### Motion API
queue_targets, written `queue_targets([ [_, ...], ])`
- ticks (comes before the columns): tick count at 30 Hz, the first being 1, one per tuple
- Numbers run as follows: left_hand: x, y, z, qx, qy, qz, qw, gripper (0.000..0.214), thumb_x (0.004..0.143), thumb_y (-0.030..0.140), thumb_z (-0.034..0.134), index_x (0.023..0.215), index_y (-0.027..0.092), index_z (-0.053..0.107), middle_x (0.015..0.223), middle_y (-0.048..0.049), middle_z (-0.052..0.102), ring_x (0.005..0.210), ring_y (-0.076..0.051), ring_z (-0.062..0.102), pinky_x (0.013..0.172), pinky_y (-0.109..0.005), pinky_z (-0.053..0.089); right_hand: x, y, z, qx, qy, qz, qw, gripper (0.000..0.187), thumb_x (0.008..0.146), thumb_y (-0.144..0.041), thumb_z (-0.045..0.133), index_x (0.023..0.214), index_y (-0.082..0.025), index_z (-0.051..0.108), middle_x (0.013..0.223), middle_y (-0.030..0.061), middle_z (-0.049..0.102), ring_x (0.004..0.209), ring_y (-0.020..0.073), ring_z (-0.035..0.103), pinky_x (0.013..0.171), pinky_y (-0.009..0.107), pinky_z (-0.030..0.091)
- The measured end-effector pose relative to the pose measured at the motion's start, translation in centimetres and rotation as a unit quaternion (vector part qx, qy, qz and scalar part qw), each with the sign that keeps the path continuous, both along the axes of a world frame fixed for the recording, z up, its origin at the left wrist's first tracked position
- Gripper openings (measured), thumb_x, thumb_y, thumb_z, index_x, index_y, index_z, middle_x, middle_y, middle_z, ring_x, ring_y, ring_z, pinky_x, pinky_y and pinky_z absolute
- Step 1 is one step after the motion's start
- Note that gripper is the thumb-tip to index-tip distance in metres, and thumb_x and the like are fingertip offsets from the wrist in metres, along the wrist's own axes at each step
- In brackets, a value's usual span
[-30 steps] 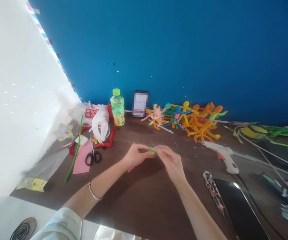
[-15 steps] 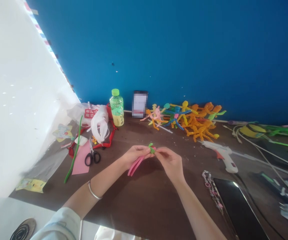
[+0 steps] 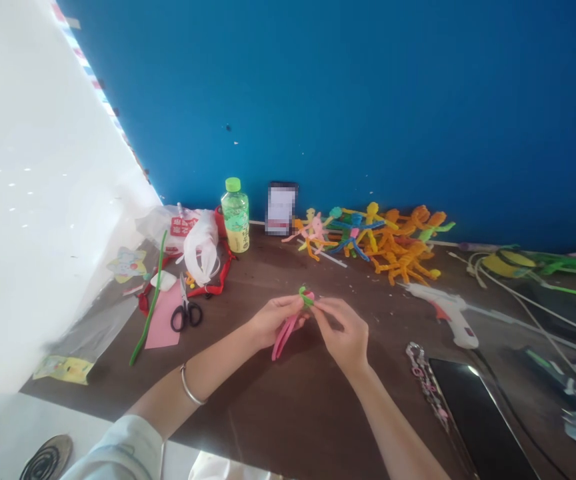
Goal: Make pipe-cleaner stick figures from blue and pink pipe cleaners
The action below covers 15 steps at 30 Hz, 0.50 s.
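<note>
My left hand (image 3: 274, 320) is closed on a small pink pipe-cleaner figure (image 3: 282, 341), whose long pink strands hang down below the fingers. Around the figure's upper end winds a short green pipe cleaner (image 3: 305, 299), with a bit of darker red showing beside it. My right hand (image 3: 347, 331) pinches at the green piece from the right, thumb against forefinger. Both hands meet above the middle of the brown table (image 3: 268, 413). The fingers partly hide the figure's upper part.
Scissors (image 3: 185, 313), pink paper (image 3: 164, 320) and a long green pipe cleaner (image 3: 149, 303) lie left. Behind stand a bottle (image 3: 236, 217) and a propped phone (image 3: 281, 210). Right are pipe-cleaner figures (image 3: 403, 250), a glue gun (image 3: 448, 310) with its cord, and another phone (image 3: 478, 413).
The pink strands have swung to hang more steeply, and my left hand has turned slightly with them. The green piece now sits as a more visible loop around the pink end.
</note>
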State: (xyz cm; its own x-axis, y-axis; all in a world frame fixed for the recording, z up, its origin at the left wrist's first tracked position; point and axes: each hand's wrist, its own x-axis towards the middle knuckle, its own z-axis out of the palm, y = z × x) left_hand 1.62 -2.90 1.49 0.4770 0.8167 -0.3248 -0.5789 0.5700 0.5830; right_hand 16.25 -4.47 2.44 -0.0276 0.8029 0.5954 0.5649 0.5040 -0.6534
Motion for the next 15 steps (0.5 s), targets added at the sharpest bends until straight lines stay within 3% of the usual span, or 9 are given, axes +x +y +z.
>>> queue_targets([
  [15, 0.3, -0.1, -0.8, -0.012, -0.014, 0.035, 0.999, 0.032, 0.056, 0.025, 0.077, 0.083, 0.011, 0.069, 0.062, -0.0012, 0.06, 0.05, -0.003, 0.052, 0.054, -0.013, 0.042, -0.8, 0.0, -1.1, 0.073, 0.015, 0.017, 0.997, 0.015, 0.073, -0.011, 0.058, 0.082, -0.023, 0.061, 0.078, 0.0049, 0.062, 0.071, 0.0183, 0.061, 0.064, 0.032, 0.051],
])
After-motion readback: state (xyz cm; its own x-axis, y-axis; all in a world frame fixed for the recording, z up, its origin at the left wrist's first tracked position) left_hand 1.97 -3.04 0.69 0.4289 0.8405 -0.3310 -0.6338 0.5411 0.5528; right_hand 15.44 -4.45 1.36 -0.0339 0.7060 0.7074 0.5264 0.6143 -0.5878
